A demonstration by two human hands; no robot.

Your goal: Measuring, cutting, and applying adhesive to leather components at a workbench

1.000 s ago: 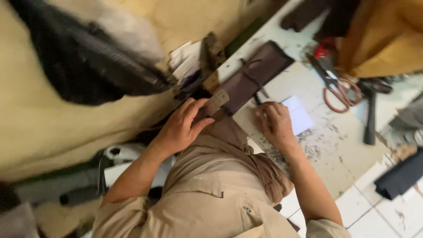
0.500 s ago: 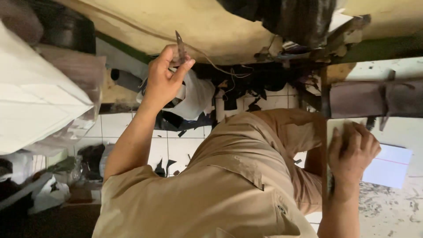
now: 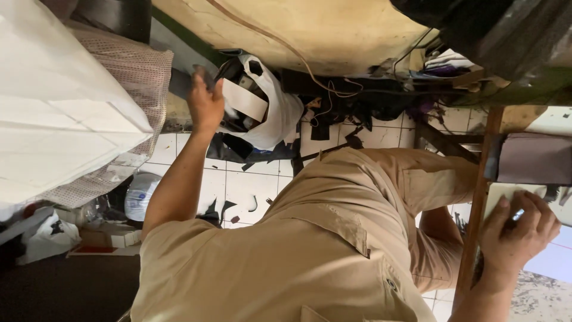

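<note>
Our left hand (image 3: 205,101) reaches down beside the bench, fingers curled around a small dark piece, just beside the crumpled white plastic bag (image 3: 271,113) on the tiled floor; our right hand (image 3: 518,229) lies spread flat on the pale sheet (image 3: 551,259); half a second ago the left held a thin tool higher.

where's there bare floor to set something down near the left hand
Bare white floor tiles lie between the left hand's forearm and the tan trousers. It is crowded by the white bag and the dark scraps under the table.
</note>
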